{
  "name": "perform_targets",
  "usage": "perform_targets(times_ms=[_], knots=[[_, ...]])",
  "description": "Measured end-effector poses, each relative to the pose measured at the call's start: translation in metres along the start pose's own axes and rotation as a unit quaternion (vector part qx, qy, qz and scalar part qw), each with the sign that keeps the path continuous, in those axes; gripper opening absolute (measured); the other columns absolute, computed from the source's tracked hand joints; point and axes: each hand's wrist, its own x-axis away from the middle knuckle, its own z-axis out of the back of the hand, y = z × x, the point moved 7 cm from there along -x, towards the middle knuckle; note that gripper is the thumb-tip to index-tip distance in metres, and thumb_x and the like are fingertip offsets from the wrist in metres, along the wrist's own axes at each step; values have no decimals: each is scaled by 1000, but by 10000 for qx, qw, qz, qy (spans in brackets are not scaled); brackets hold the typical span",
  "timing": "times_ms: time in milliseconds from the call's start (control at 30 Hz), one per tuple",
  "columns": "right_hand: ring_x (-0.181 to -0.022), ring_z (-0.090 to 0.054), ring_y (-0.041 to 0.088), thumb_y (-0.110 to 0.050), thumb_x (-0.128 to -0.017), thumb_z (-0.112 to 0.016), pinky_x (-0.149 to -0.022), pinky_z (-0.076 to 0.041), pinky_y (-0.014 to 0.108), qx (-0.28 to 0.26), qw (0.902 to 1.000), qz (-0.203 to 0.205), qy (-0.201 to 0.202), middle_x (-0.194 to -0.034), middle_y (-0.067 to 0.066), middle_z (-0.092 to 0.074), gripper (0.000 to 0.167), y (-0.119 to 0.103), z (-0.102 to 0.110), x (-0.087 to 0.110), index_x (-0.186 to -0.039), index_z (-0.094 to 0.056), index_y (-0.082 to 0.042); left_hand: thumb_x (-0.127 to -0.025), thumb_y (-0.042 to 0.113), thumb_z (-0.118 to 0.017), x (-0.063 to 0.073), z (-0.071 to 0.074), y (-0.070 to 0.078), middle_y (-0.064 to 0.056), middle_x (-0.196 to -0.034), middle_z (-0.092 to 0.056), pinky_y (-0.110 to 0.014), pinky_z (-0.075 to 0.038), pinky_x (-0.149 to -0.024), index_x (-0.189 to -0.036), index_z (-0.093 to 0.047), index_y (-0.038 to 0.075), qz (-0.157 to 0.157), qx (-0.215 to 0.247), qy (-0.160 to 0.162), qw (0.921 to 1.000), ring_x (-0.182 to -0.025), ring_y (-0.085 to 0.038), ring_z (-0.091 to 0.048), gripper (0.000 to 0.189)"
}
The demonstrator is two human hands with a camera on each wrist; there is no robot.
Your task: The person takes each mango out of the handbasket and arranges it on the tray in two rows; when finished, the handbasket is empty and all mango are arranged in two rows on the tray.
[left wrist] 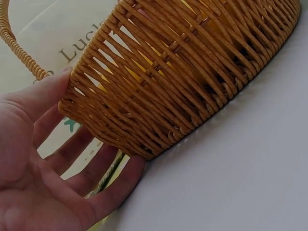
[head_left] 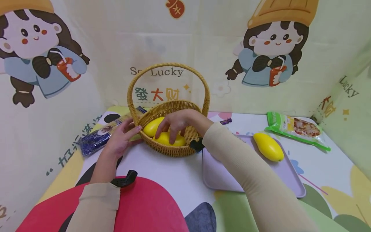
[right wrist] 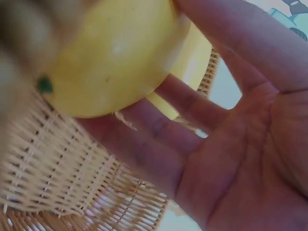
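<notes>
On my head cam, left hand [head_left: 122, 138] grips the wicker basket [head_left: 174, 152], right hand [head_left: 180, 120] is clamped on the front mango [head_left: 165, 139] inside it. Left wrist: thumb at the rim, fingers spread. Right wrist: fingers curled round that mango.

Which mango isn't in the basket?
The tray mango, lying on the tray at the person's right. The other two sit inside the basket: the front mango under the right hand, the rear mango behind it.
</notes>
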Motion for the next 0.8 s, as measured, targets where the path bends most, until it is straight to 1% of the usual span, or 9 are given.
perform_targets(times_ms=[200, 333, 433, 633, 800], knots=[[-135, -45, 22, -7, -87, -81, -95, -62, 38, 68, 10000, -2, -13, -158, -2, -46, 52, 0, 0, 1, -128, -72, -39, -106, 31, -60, -1, 1, 0, -10, -172, -22, -49, -49, -111, -166, -21, 28, -15, 36, -16, 10000, -150, -35, -37, 72], [-135, -45, 22, -9, -88, -81, -93, -62, 37, 178, 9998, -37, -15, -157, -3, -46, 52, 1, 3, 7, -129, -71, -40, -105, 31, -61, -1, 0, -1, -10, -172, -22, -49, -49, -112, -166, -21, 27, 2, 66, -38, 10000, -151, -34, -36, 73], [-135, -46, 22, -11, -88, -80, -92, -63, 37, 204, 9998, -19, 53, -156, -3, -47, 51, 1, 7, 13, -129, -71, -41, -105, 31, -61, -2, -1, -1, -10, -172, -22, -49, -48, -112, -167, -21, 27, -4, 64, -53, 10000, -151, -35, -35, 73], [-135, -49, 24, -12, -89, -80, -89, -64, 40, -64, 9996, 41, 288, -158, 2, -47, 50, 0, 17, 26, -128, -71, -41, -106, 28, -59, -2, -2, 0, -11, -172, -22, -49, -49, -111, -167, -20, 26, -68, 82, -96, 9999, -150, -36, -36, 72], [-136, -51, 24, -13, -90, -80, -85, -64, 39, -268, 9982, 174, 503, -158, 4, -45, 51, -2, 23, 40, -130, -69, -42, -106, 29, -60, -1, -1, 0, -11, -172, -21, -50, -49, -111, -167, -20, 26, -95, 66, -106, 9999, -150, -37, -36, 72]])
